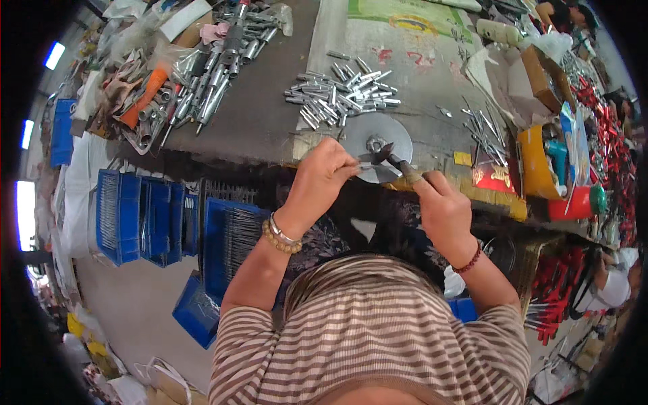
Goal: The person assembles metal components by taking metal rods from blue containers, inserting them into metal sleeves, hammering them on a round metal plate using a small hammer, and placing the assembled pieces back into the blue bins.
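Observation:
My left hand (322, 172) pinches a short silver metal piece (364, 166) at the near edge of a round grey metal disc (396, 130). My right hand (444, 210) is closed round the handle of a small hammer (407, 169). Its dark head is over the disc, close to the metal piece; whether they touch I cannot tell. Another small metal part (375, 142) is near the disc's middle, partly behind the hammer head. Just beyond the disc lies a heap of short silver metal tubes (344, 93).
Thin metal rods (484, 133) lie on the bench to the right, near a yellow container (532, 160). Sockets and long tools (219, 81) crowd the left side. Blue bins (120, 223) holding metal rods stand below at left. Red-handled tools (559, 287) are at lower right.

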A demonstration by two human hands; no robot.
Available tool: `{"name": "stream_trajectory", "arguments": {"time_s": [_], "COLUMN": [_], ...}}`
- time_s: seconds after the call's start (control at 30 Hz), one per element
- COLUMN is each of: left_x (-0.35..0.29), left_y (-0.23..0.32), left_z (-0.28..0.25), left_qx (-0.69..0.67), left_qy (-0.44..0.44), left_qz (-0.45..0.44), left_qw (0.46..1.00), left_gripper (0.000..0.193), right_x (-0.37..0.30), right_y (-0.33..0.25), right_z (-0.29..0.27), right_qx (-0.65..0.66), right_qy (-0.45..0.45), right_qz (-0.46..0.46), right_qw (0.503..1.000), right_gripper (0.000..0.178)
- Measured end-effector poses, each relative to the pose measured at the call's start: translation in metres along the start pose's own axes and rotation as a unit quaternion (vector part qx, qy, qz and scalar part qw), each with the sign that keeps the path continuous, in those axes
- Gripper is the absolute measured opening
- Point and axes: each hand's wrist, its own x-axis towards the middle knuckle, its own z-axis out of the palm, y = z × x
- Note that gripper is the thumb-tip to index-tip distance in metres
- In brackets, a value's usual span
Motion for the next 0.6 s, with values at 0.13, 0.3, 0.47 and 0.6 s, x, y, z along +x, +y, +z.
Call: {"name": "stream_trajectory", "arguments": {"time_s": [0.13, 0.3, 0.47, 0.6], "left_x": [0.001, -0.008, -0.013, -0.008], "left_y": [-0.005, -0.004, 0.002, 0.000], "left_z": [-0.007, 0.008, 0.010, 0.011], "left_qx": [0.066, 0.045, 0.056, 0.044], "left_qy": [0.011, 0.015, 0.040, 0.044], "left_qz": [0.056, 0.047, 0.031, 0.039], "left_qw": [0.996, 0.998, 0.997, 0.997], "left_gripper": [0.011, 0.011, 0.012, 0.013], "right_x": [0.016, 0.032, 0.034, 0.018], "right_y": [-0.001, 0.015, 0.011, 0.004], "right_z": [-0.007, -0.013, -0.003, 0.004], "right_qx": [0.085, 0.118, -0.037, -0.016], "right_qy": [0.012, -0.102, -0.013, -0.072], "right_qz": [0.038, 0.062, -0.059, 0.010], "right_qw": [0.996, 0.986, 0.997, 0.997], "right_gripper": [0.039, 0.036, 0.027, 0.021]}}
